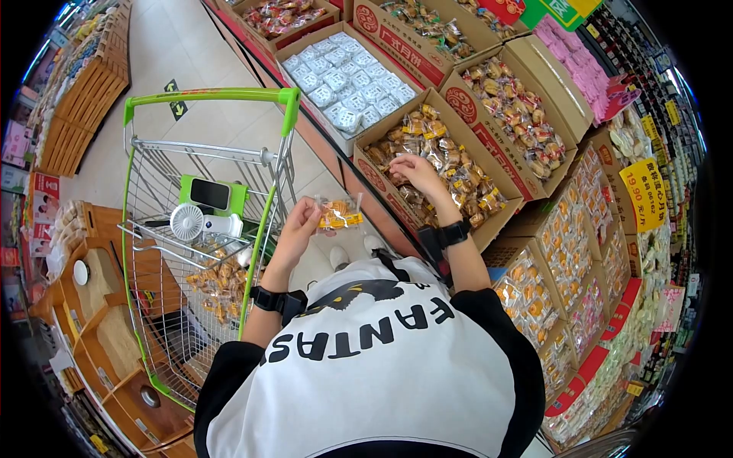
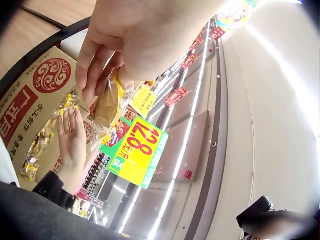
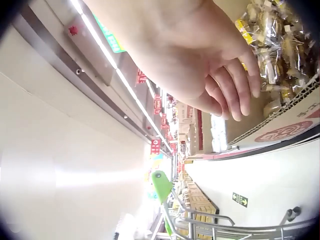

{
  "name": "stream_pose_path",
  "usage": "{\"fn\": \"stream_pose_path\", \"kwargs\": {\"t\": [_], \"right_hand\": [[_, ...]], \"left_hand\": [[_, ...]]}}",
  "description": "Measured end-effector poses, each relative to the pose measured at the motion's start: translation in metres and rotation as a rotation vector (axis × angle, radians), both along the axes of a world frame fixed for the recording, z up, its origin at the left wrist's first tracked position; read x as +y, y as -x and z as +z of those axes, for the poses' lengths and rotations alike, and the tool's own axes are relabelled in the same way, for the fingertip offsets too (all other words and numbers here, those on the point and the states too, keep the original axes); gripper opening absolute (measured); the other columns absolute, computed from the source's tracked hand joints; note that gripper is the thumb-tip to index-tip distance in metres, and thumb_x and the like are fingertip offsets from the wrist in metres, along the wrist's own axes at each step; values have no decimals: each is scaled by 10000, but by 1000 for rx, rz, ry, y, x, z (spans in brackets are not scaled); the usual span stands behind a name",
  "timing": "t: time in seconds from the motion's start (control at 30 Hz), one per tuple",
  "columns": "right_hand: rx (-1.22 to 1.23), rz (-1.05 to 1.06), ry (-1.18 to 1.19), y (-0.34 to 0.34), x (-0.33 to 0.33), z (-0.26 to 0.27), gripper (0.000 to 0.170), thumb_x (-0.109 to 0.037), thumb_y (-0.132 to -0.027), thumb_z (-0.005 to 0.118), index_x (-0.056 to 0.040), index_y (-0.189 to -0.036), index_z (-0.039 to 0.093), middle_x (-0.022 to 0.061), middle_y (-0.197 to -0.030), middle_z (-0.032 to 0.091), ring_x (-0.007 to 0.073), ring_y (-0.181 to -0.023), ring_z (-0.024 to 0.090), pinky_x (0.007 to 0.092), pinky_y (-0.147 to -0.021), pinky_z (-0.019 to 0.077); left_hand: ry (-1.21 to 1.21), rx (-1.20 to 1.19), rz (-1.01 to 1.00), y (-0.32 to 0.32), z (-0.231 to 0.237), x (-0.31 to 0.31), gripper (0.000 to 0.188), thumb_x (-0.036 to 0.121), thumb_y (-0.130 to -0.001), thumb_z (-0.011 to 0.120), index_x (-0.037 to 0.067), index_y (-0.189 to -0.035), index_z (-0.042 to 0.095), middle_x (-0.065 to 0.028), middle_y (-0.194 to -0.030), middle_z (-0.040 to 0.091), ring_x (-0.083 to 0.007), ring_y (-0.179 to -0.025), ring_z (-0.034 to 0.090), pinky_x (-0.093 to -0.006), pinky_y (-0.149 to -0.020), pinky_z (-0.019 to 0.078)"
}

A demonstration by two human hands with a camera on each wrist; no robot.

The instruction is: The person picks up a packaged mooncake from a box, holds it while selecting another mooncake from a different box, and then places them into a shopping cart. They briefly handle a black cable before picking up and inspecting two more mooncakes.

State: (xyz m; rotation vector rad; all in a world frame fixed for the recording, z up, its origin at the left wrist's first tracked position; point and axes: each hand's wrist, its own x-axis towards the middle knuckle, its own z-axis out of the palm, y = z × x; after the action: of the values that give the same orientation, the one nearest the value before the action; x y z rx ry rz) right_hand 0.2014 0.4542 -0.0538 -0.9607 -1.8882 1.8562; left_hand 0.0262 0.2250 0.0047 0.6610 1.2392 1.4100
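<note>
In the head view my left hand pinches a clear packet with a yellow label between thumb and fingers, beside the cart. The left wrist view shows a golden-brown pastry inside that packet, under the curled fingers. My right hand is over a cardboard box of individually wrapped pastries. Its fingers bend loosely with nothing between them, as the right wrist view of the hand also shows.
At left stands a shopping cart with a green handle. A phone, a small white fan and bagged pastries are in it. A box of white-wrapped items adjoins the pastry box. Wooden shelving lines the far left.
</note>
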Motion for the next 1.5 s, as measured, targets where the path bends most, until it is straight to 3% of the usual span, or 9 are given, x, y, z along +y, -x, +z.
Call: {"fn": "stream_pose_path", "kwargs": {"t": [0.33, 0.6, 0.87, 1.0, 1.07, 1.1, 1.17, 1.4, 1.5], "right_hand": [[-270, -68, 143, 18, 17, -59, 296, -83, -802, 496, -97, -1098, 490, 18, -770, 544, 83, -656, 511, 205, -564, 427], [-394, -11, 137, 33, 10, -48, 429, -52, -791, 465, -128, -1212, 436, 16, -771, 529, 94, -646, 478, 222, -566, 408], [-207, -122, -4, 38, 14, -73, 401, 47, -728, 481, -28, -1120, 517, 73, -971, 578, 105, -768, 538, 230, -628, 436], [-169, -159, -93, 40, 13, -74, 360, 71, -702, 487, -20, -1040, 574, 78, -922, 600, 129, -776, 563, 250, -639, 450], [-262, -218, -373, 41, 12, -67, 303, 84, -645, 502, -14, -903, 624, 133, -857, 614, 205, -728, 583, 294, -659, 461], [-262, -213, -372, 41, 10, -61, 303, 84, -645, 502, -14, -903, 624, 133, -857, 614, 205, -728, 583, 294, -659, 461], [-287, -287, -677, 41, 8, -50, 225, 74, -650, 511, -13, -817, 634, 152, -784, 600, 236, -700, 579, 304, -646, 464], [-216, -256, -793, 20, 12, -26, 135, 31, -669, 563, -12, -779, 627, 142, -760, 587, 281, -690, 567, 341, -656, 455], [-295, -298, -843, 8, 8, -9, 65, -25, -664, 618, -28, -728, 629, 117, -857, 563, 256, -764, 547, 323, -643, 443]], "left_hand": [[-4, 19, 29, 1, 0, -7, 133, 198, -897, 396, 68, -870, 400, -48, -884, 526, -135, -785, 568, -289, -669, 506], [2, 13, 36, 2, 0, -12, 129, 190, -899, 388, 64, -874, 395, -56, -867, 525, -147, -777, 571, -297, -672, 505], [-6, 19, 45, 3, -3, -13, 118, 177, -899, 388, 62, -873, 391, -56, -883, 518, -144, -778, 567, -296, -669, 505], [-3, 16, 51, 3, -4, -14, 117, 176, -898, 392, 62, -873, 391, -57, -893, 516, -143, -784, 564, -297, -668, 505], [-1, 8, 48, 3, -3, -14, 122, 181, -897, 394, 61, -873, 391, -57, -894, 513, -142, -782, 562, -296, -671, 505], [1, 7, 52, 3, -4, -15, 122, 181, -897, 394, 61, -873, 391, -57, -894, 513, -142, -782, 562, -296, -671, 505], [-20, 1, 43, 4, -6, -17, 124, 184, -896, 397, 62, -873, 393, -53, -899, 507, -140, -800, 556, -297, -673, 504], [9, -14, 99, 4, -2, -20, 104, 148, -900, 382, 50, -872, 404, -53, -849, 545, -124, -781, 555, -291, -685, 488], [6, -2, 118, 5, -5, -21, 102, 147, -897, 389, 51, -867, 406, -48, -845, 544, -125, -778, 557, -289, -678, 490]]}}
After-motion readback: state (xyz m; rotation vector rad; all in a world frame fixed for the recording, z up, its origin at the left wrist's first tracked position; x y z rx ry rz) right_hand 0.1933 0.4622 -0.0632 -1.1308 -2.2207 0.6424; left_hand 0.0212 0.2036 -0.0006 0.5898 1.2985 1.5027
